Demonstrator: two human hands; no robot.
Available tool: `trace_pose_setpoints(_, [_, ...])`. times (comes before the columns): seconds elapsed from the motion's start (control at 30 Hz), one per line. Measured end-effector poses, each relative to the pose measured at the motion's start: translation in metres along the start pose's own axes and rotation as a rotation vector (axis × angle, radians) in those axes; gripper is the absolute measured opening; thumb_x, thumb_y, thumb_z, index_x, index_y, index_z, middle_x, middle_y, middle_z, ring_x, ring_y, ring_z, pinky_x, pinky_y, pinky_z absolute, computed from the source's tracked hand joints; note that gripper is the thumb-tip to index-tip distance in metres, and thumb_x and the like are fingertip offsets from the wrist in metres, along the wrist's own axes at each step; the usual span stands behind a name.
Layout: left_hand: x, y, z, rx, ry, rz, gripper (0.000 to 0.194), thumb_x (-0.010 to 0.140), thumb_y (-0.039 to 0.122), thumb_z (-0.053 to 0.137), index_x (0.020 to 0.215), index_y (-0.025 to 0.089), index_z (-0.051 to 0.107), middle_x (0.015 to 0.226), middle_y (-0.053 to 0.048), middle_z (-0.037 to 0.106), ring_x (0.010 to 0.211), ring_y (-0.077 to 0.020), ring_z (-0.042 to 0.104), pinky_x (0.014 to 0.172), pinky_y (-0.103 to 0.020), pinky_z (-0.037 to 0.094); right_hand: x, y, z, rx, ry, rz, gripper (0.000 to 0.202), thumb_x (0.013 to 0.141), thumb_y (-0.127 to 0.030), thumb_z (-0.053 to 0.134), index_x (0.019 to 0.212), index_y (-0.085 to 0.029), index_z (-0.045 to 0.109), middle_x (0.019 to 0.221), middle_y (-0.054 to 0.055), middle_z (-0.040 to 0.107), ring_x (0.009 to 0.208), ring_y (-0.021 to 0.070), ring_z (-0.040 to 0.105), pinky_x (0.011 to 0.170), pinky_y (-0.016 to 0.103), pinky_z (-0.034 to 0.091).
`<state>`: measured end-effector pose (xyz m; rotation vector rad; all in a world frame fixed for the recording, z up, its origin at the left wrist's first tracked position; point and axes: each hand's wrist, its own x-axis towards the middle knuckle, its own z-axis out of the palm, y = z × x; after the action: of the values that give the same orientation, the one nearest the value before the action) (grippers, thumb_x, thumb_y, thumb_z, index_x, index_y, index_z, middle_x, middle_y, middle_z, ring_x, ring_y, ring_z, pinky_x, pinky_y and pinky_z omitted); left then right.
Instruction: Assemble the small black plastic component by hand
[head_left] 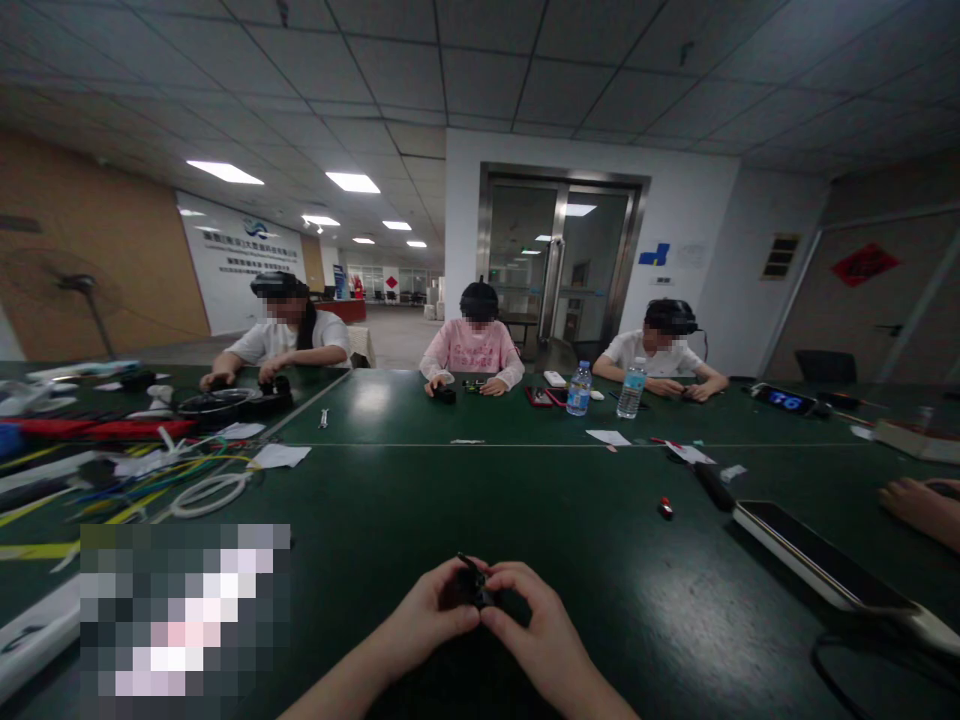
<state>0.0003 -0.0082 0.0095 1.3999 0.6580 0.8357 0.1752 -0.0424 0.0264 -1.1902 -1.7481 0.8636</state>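
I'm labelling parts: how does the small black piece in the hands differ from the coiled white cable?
The black piece is small and compact; the white cable forms a wider loop. The left hand and right hand hold the piece; the cable lies on the table.

Bright ceiling panels top a dim, glare-spotted tabletop.

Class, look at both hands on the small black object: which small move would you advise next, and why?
Probably turning the small black object slightly upward, since the left hand and right hand both hold it and together cover much of it from view.
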Motion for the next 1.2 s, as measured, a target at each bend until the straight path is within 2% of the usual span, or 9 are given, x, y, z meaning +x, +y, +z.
trace_pose_setpoints(0.33, [-0.002,0.004,0.001,-0.003,-0.004,0.006,0.039,0.068,0.028,0.069,0.104,0.020,0.057,0.100,-0.005,0.061,0.099,-0.0236,0.054,0.087,-0.038,0.040,0.000,-0.002,-0.002,0.008,-0.012,0.004,0.013,0.074,-0.023,0.061,0.087,-0.024,0.063,0.105,0.004,0.059,0.102,0.0209,0.055,0.092,0.034,0.041])
trace_pose_setpoints(0.63, [-0.003,0.004,0.002,-0.054,-0.012,-0.005,0.033,0.071,0.028,0.067,0.102,0.021,0.055,0.093,-0.002,0.060,0.083,-0.0164,0.056,0.072,-0.030,0.043,0.001,-0.002,-0.003,0.034,-0.005,0.023,0.012,0.075,-0.023,0.059,0.087,-0.024,0.063,0.106,0.004,0.059,0.104,0.0216,0.053,0.093,0.035,0.039])
trace_pose_setpoints(0.73, [-0.003,0.004,0.001,-0.093,0.026,-0.035,0.038,0.071,0.031,0.067,0.105,0.021,0.052,0.095,-0.004,0.059,0.083,-0.0178,0.057,0.071,-0.031,0.043,0.003,0.000,-0.006,0.069,0.014,0.025,0.014,0.076,-0.024,0.057,0.089,-0.022,0.062,0.106,0.004,0.060,0.105,0.0225,0.053,0.090,0.036,0.038])
trace_pose_setpoints(0.83, [-0.003,0.004,0.001,-0.112,0.060,-0.037,0.044,0.068,0.033,0.069,0.106,0.021,0.051,0.096,-0.006,0.060,0.083,-0.0199,0.058,0.071,-0.034,0.043,0.004,0.004,-0.008,0.105,0.029,0.050,0.017,0.077,-0.027,0.055,0.092,-0.021,0.061,0.097,0.004,0.063,0.097,0.0221,0.056,0.088,0.036,0.039])
trace_pose_setpoints(1.07, [-0.004,0.002,-0.001,-0.126,0.073,-0.034,0.042,0.068,0.028,0.070,0.105,0.022,0.051,0.095,-0.005,0.062,0.082,-0.0201,0.060,0.070,-0.033,0.044,0.006,0.012,-0.012,0.287,0.166,0.077,0.020,0.075,-0.035,0.059,0.087,-0.019,0.060,0.084,0.004,0.062,0.082,0.0206,0.058,0.077,0.034,0.044])
trace_pose_setpoints(1.2, [-0.004,0.004,-0.003,-0.102,0.060,-0.071,0.040,0.069,0.025,0.069,0.105,0.023,0.051,0.100,-0.006,0.062,0.087,-0.0216,0.061,0.074,-0.035,0.045,0.007,0.014,-0.016,0.401,0.286,0.117,0.023,0.072,-0.037,0.062,0.086,-0.019,0.061,0.084,0.004,0.061,0.084,0.0205,0.057,0.076,0.032,0.045])
